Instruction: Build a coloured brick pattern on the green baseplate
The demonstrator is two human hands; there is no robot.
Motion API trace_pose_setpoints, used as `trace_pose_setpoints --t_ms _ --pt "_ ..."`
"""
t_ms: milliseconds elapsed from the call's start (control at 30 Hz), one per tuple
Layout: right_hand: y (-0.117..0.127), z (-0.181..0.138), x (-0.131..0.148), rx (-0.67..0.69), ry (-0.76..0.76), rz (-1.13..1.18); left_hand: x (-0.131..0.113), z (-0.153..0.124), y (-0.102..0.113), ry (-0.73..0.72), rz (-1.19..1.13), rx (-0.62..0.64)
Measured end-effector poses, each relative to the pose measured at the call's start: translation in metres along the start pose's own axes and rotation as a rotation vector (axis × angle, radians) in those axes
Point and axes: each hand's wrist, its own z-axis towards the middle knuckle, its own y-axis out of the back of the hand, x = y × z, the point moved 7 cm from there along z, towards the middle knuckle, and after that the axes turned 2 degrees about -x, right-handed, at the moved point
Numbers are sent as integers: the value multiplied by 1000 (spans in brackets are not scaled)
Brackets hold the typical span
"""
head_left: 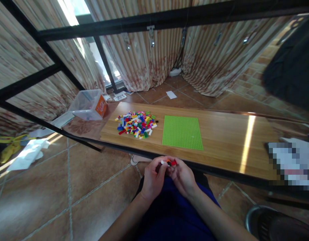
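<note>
Both hands are together just in front of the table's near edge, above my lap. My left hand (154, 178) is closed, with a white toy brick (162, 162) showing at its fingertips. Curled beside it, my right hand (181, 175) has a red toy brick (174, 163) at its fingers. Small black and orange pieces show between the two; whether they are joined is too small to tell. Beyond my hands a green baseplate (182, 132) lies flat on the table, its studs bare. Left of the plate is a loose pile of colourful toy bricks (137, 124).
The wooden table (224, 140) has a dark metal edge. A clear plastic box (88, 105) with an orange label stands past its left end. Blurred papers (292, 164) lie at the right end. A black metal frame (134, 25) crosses above, before striped curtains.
</note>
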Motion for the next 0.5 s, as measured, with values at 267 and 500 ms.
trace_pose_setpoints --t_ms 267,500 --pt "-8 -9 6 63 122 -288 -8 -5 0 -28 75 32" --pt "-9 -11 10 51 195 -349 -10 -2 4 29 -55 -6"
